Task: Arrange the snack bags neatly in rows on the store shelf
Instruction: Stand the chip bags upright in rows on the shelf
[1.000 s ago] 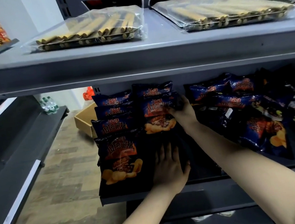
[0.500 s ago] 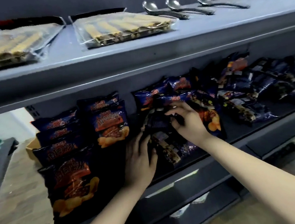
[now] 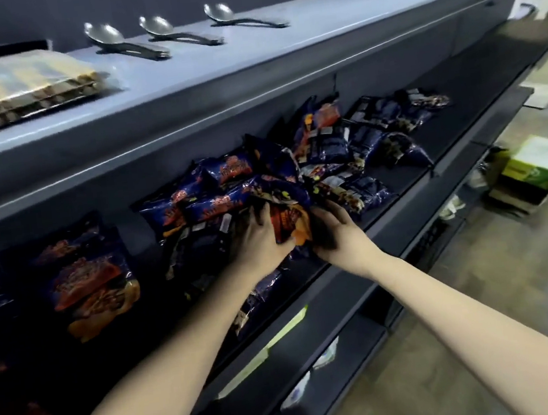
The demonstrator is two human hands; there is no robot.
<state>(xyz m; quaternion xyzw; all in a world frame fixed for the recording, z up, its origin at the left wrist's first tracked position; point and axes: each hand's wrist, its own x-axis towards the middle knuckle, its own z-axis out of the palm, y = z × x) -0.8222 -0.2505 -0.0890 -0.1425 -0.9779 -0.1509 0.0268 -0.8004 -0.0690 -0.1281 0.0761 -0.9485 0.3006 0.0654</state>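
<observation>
A dark blue snack bag [image 3: 288, 221] with orange print sits at the front of the store shelf [image 3: 461, 115], crumpled between two hands. The left hand [image 3: 256, 244] grips the bag's left side, fingers curled over its upper edge. The right hand [image 3: 337, 230] grips the bag's right side, fingers wrapped round the crinkled foil, though their tips are lost in shadow. Both forearms reach in to the bag from below and in front.

Behind that bag and to its right lies a loose heap of bags [image 3: 345, 150] of the same kind, overlapping at all angles, some face down with their labels showing. To the left of the held bag, well apart from it, more bags lie in a tidy row [image 3: 91, 274], faces up.

Above the held bag runs a grey upper shelf [image 3: 248, 69]. On it, up and to the left of the bag, three metal spoons [image 3: 122, 41] lie side by side, and further left a clear pack of wafer sticks [image 3: 9, 88]. Below the bag, a lower shelf [image 3: 345, 347] holds pale packets too blurred to make out. Far to the bag's right, a green and white box [image 3: 540, 164] stands on the floor [image 3: 516, 281]
</observation>
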